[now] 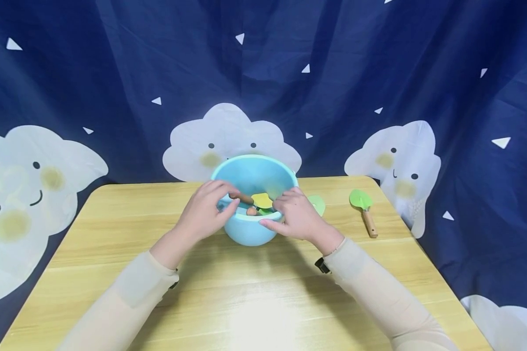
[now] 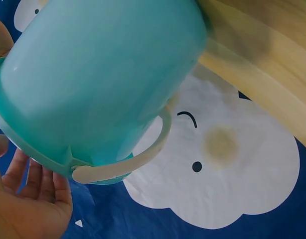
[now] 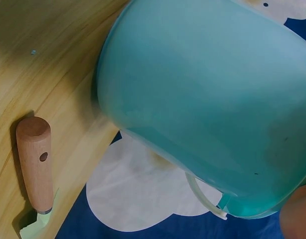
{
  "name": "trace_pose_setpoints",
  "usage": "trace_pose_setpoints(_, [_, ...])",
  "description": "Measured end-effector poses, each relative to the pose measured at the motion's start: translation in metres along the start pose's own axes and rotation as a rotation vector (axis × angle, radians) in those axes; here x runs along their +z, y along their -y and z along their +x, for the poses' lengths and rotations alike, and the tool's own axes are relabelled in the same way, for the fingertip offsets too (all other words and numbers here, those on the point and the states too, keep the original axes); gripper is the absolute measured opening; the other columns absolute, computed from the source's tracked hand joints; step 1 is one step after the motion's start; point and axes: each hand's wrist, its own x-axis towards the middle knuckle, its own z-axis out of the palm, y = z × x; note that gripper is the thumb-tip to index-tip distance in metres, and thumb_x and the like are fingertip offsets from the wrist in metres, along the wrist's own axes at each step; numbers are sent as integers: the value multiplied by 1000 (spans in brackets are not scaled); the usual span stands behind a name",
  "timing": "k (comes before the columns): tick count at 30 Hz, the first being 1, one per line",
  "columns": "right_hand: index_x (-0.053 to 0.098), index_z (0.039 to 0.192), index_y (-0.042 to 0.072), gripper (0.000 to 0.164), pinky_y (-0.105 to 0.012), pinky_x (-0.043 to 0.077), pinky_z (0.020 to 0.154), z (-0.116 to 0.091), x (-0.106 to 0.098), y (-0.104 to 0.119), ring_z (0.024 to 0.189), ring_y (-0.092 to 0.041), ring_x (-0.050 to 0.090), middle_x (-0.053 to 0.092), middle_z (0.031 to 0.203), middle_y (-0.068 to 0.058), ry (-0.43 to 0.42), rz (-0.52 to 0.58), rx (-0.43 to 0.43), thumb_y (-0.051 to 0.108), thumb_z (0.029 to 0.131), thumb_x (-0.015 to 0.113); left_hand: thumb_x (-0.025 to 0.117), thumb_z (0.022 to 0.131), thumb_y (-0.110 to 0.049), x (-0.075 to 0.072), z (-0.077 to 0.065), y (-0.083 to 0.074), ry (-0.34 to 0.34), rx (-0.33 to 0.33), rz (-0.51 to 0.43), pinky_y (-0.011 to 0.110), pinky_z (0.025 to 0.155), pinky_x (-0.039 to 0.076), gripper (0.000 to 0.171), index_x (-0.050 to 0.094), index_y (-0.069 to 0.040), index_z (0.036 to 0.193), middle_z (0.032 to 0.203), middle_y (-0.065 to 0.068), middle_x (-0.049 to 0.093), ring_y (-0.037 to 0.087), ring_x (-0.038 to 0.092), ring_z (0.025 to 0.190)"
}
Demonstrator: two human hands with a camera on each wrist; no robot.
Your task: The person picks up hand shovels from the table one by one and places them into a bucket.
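Note:
A light blue bucket (image 1: 250, 229) is on the table between both hands, its mouth toward me. My left hand (image 1: 206, 209) grips the left rim, fingers over its edge and thumb by the front. The left wrist view shows the left fingers (image 2: 38, 186) at the rim beside the cream handle (image 2: 123, 167). My right hand (image 1: 298, 214) holds the right front rim, thumb along the outside. Inside the bucket lie a brown handle (image 1: 242, 198), a yellow piece (image 1: 262, 200) and a round wooden end (image 1: 252, 211). Other contents are partly hidden by the rim.
A green toy trowel (image 1: 361, 199) with a wooden handle lies at the table's right. A pale green piece (image 1: 317, 204) shows behind my right hand. The right wrist view has a wooden tool handle (image 3: 34, 164). A blue cloud-patterned curtain (image 1: 334, 97) hangs behind the table (image 1: 158, 302).

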Motion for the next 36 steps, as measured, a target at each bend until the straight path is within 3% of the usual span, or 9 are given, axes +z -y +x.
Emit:
trace_pose_setpoints(6, [49, 62, 13, 76, -40, 36, 76, 0, -2, 0, 58, -14, 34, 33, 58, 7, 12, 9, 10, 78, 93, 25, 68, 91, -25, 0, -8, 0, 16, 71, 14, 46, 96, 43, 18, 72, -12, 102, 107, 0, 69, 24, 60, 105])
trace_pose_setpoints(13, [48, 62, 14, 75, -41, 37, 78, 1, -2, 0, 58, -14, 36, 35, 58, 7, 14, 11, 8, 78, 93, 25, 71, 90, -36, 2, -16, 1, 83, 87, 45, 46, 98, 41, 27, 71, -12, 103, 105, 0, 68, 23, 58, 104])
trace_pose_setpoints(24, [44, 63, 18, 70, -40, 37, 76, 1, -1, 0, 58, -13, 37, 37, 58, 7, 0, 8, 0, 78, 93, 27, 69, 91, -43, 12, -21, 5, 112, 122, 84, 46, 102, 34, 28, 72, -15, 98, 100, -3, 71, 20, 61, 102])
trace_pose_setpoints(36, [49, 68, 17, 71, -41, 38, 81, 0, -4, 1, 62, -14, 40, 38, 60, 7, 54, 15, 19, 79, 93, 25, 68, 91, -39, 21, -22, 4, 56, 127, 45, 49, 100, 31, 24, 69, -15, 93, 93, -2, 70, 21, 58, 96])
